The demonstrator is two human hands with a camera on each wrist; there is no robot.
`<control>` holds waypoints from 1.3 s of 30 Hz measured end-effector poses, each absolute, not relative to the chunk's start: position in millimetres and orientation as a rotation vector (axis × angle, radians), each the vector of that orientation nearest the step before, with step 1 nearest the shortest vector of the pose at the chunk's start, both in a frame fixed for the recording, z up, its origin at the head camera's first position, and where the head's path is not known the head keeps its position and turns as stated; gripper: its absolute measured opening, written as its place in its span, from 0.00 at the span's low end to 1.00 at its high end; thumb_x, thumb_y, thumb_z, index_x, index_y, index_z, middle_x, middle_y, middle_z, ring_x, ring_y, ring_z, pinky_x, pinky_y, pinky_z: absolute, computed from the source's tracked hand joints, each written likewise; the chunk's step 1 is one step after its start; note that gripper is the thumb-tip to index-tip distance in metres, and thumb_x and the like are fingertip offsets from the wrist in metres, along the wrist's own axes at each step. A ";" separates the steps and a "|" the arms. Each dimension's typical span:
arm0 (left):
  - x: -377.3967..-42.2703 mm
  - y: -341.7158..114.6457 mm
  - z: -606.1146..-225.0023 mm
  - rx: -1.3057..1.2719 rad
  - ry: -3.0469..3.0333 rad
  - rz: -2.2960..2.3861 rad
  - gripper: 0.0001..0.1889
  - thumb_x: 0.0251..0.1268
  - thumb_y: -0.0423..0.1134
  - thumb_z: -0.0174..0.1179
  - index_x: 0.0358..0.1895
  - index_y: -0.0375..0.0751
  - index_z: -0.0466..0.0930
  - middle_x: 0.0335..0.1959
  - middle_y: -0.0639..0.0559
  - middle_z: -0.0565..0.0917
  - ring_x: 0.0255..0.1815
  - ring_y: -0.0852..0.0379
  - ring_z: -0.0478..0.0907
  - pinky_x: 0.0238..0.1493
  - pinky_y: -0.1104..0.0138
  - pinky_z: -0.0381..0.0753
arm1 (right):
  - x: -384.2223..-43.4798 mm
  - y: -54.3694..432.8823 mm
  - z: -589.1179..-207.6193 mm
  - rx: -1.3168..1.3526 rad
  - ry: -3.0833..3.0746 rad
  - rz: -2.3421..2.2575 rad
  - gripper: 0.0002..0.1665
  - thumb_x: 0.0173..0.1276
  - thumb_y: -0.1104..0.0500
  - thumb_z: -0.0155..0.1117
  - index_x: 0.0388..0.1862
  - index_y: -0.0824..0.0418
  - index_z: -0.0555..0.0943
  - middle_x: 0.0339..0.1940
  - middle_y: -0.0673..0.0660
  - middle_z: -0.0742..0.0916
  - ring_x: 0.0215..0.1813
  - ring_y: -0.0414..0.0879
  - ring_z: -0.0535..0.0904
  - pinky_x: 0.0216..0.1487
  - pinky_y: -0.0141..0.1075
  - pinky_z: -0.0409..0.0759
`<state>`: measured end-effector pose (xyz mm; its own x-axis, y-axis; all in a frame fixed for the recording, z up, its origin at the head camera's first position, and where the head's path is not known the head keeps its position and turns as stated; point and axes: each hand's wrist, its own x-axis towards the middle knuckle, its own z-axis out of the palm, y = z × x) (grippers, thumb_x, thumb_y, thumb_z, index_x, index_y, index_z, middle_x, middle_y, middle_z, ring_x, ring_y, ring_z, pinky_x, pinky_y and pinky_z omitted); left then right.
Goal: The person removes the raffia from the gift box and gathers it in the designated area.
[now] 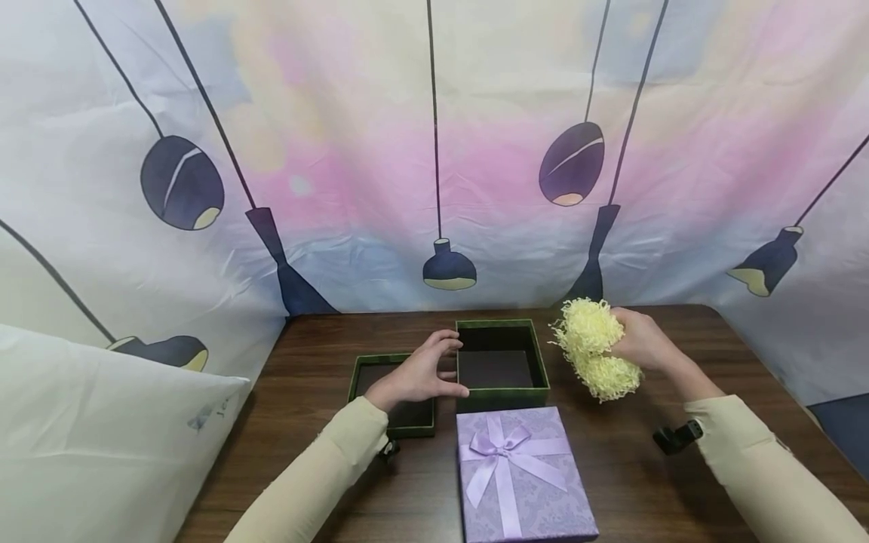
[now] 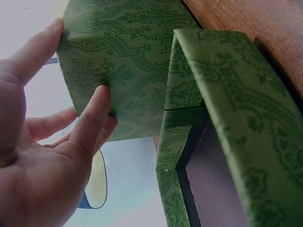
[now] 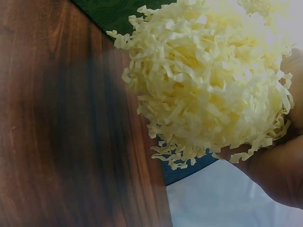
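Observation:
In the head view an open green patterned box (image 1: pixel 502 395) with a dark interior stands at the middle of the table. My left hand (image 1: pixel 424 371) is at its left side, thumb near the front corner. The left wrist view shows extended, spread fingertips touching the green box's patterned wall (image 2: pixel 137 71). My right hand (image 1: pixel 641 339) grips a bundle of pale yellow shredded paper (image 1: pixel 589 332) above the table, right of the box. Up close, the shredded paper (image 3: pixel 208 80) hides most of the right fingers.
A green lid (image 1: pixel 410 433) lies inside-up left of the box, partly under my left hand. A purple gift box (image 1: pixel 529 452) with a ribbon bow sits in front. The wooden table (image 1: pixel 312 339) meets a printed cloth backdrop (image 1: pixel 366 188); a white surface (image 1: pixel 102 437) stands at left.

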<state>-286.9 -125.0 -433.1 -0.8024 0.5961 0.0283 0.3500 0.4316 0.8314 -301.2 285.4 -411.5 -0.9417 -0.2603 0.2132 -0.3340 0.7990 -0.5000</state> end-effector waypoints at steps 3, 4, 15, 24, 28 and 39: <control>-286.5 -124.7 -434.0 0.811 2.420 1.301 0.44 0.51 0.38 0.75 0.71 0.32 0.61 0.76 0.43 0.51 0.71 0.45 0.62 0.56 0.65 0.82 | -300.1 287.8 -414.5 0.470 -2.860 0.829 0.24 0.48 0.65 0.73 0.47 0.64 0.80 0.46 0.65 0.85 0.47 0.60 0.81 0.47 0.51 0.82; -286.2 -124.7 -434.3 0.807 2.422 1.299 0.44 0.51 0.38 0.75 0.71 0.33 0.61 0.76 0.43 0.51 0.71 0.45 0.62 0.56 0.66 0.82 | -299.7 288.5 -415.3 0.467 -2.865 0.834 0.24 0.48 0.66 0.72 0.47 0.64 0.80 0.47 0.65 0.85 0.47 0.60 0.81 0.47 0.51 0.82; -285.6 -124.9 -437.3 0.792 2.411 1.316 0.44 0.51 0.38 0.75 0.71 0.34 0.61 0.76 0.43 0.51 0.72 0.45 0.62 0.55 0.67 0.83 | -297.4 292.1 -425.4 0.453 -2.872 0.821 0.25 0.49 0.63 0.73 0.49 0.64 0.81 0.47 0.64 0.86 0.47 0.60 0.81 0.47 0.51 0.82; -286.5 -124.0 -434.7 0.785 2.422 1.313 0.44 0.51 0.38 0.75 0.71 0.34 0.61 0.76 0.42 0.51 0.71 0.45 0.62 0.55 0.67 0.83 | -297.7 294.0 -427.2 0.482 -2.851 0.795 0.28 0.48 0.64 0.73 0.52 0.64 0.81 0.50 0.66 0.85 0.51 0.63 0.80 0.52 0.57 0.81; -286.4 -124.3 -435.3 0.789 2.423 1.302 0.44 0.51 0.38 0.75 0.71 0.34 0.61 0.76 0.42 0.51 0.72 0.46 0.62 0.55 0.67 0.83 | -297.5 293.4 -429.6 0.476 -2.859 0.790 0.32 0.47 0.64 0.73 0.55 0.66 0.80 0.53 0.68 0.83 0.53 0.67 0.79 0.54 0.59 0.79; -286.7 -125.5 -436.9 0.805 2.428 1.303 0.43 0.51 0.38 0.75 0.71 0.35 0.62 0.76 0.42 0.51 0.72 0.46 0.63 0.55 0.67 0.83 | -298.1 287.1 -436.7 0.448 -2.932 0.742 0.44 0.45 0.65 0.72 0.64 0.77 0.70 0.60 0.75 0.78 0.58 0.72 0.74 0.59 0.61 0.75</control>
